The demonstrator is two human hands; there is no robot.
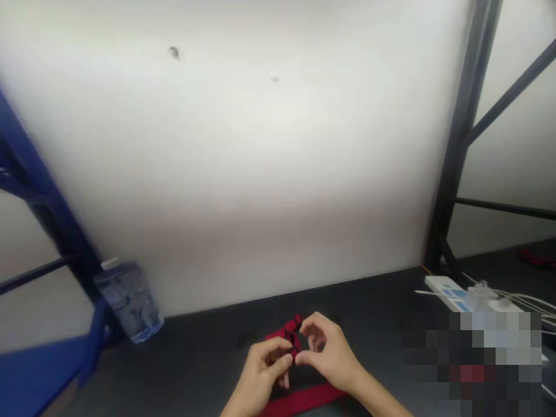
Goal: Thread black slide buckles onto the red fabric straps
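Note:
At the bottom centre both my hands meet over a dark table [195, 359]. My left hand [260, 373] and my right hand [328, 353] pinch a red strap [287, 334] with black parts between their fingertips. More of the red strap [304, 399] lies flat on the table under my wrists. The picture is blurred, so the strap's small black pieces are hard to make out.
A clear plastic water bottle [128, 301] stands at the back left beside a blue metal frame [39, 197]. A white power strip [460, 292] with plugs and white cables lies at the right near a black metal frame [456, 150]. A white wall rises behind.

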